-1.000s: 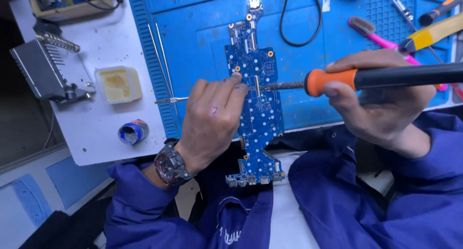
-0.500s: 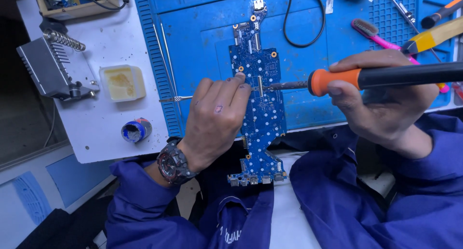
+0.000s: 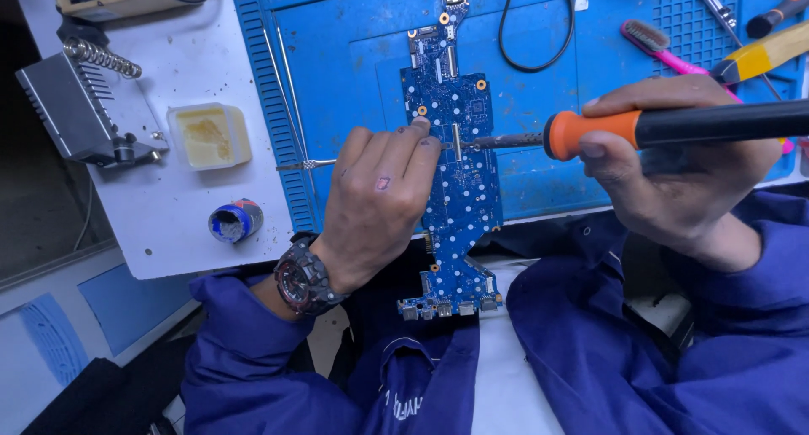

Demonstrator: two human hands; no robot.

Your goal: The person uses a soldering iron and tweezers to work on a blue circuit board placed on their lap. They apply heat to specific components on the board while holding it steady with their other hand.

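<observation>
Head view shows the right hand [image 3: 674,174] gripping the soldering iron [image 3: 657,127], tip on the long blue circuit board [image 3: 459,182] lying on the blue mat [image 3: 539,30], while left hand [image 3: 379,195] fingers pinch tweezers [image 3: 308,163]; steady wrists would help.

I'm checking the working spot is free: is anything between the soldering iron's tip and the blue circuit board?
Nothing visible does. The right hand holds the orange-and-black soldering iron with its tip at the long blue circuit board. The left hand rests just left of that spot, beside the tip, not across it.
</observation>
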